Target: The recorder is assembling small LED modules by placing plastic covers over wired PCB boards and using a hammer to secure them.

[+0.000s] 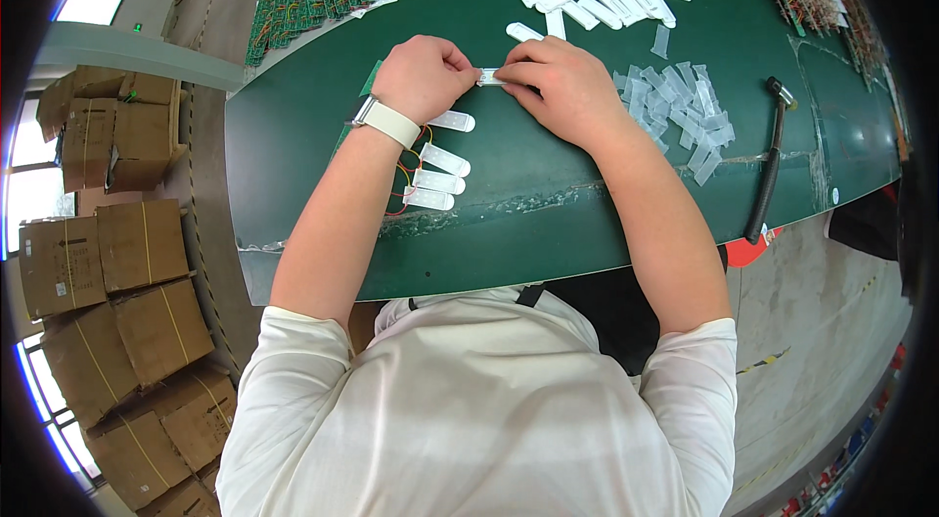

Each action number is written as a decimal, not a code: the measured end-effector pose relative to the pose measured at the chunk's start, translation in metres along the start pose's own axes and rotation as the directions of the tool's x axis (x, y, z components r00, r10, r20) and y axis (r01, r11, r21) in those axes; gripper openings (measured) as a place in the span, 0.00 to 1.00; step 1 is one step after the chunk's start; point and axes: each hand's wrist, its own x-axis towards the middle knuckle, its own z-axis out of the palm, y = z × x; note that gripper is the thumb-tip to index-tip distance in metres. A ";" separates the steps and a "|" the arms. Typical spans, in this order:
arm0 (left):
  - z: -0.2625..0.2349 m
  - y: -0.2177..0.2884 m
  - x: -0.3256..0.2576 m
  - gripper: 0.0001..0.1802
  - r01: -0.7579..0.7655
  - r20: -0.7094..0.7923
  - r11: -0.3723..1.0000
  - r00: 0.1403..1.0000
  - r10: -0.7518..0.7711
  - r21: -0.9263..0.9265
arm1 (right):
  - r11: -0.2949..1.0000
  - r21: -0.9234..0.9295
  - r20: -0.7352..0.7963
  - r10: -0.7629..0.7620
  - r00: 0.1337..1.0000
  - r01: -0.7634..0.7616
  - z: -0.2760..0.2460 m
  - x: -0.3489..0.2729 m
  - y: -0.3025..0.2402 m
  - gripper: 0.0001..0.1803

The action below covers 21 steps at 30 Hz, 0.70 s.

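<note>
Casing (491, 77), white: ends finger-hidden | left hand (423, 77), right hand (562, 87): both pinching it | wires (403, 167): partly behind left forearm (337, 214)

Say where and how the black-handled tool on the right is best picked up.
Probably by its black handle, coming from the near edge of the table: the tool lies with its metal head away from the person and its long, slim handle toward them. That approach should also avoid the clear strips to its left.
</note>
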 end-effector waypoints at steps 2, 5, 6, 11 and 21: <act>0.003 0.001 -0.001 0.14 0.006 -0.015 1.000 1.000 -0.007 -0.006 | 1.000 -0.015 -0.009 -0.003 1.000 0.003 0.001 0.000 0.000 0.06; 0.007 0.001 -0.001 0.14 0.002 -0.053 1.000 0.999 -0.002 0.010 | 1.000 -0.024 -0.024 -0.008 1.000 0.007 0.002 -0.001 0.000 0.05; 0.008 0.002 -0.002 0.14 0.008 -0.051 1.000 0.999 -0.007 0.022 | 0.999 -0.042 -0.022 -0.013 1.000 0.012 0.002 0.000 0.000 0.05; 0.009 0.005 -0.003 0.14 0.022 -0.051 0.998 0.999 -0.019 0.053 | 0.991 -0.127 -0.012 -0.052 0.999 0.050 0.003 -0.001 -0.006 0.07; -0.001 -0.022 -0.001 0.05 -0.465 -0.180 0.815 0.820 0.544 0.346 | 0.985 -0.144 -0.060 -0.109 0.992 0.099 0.004 -0.001 -0.012 0.06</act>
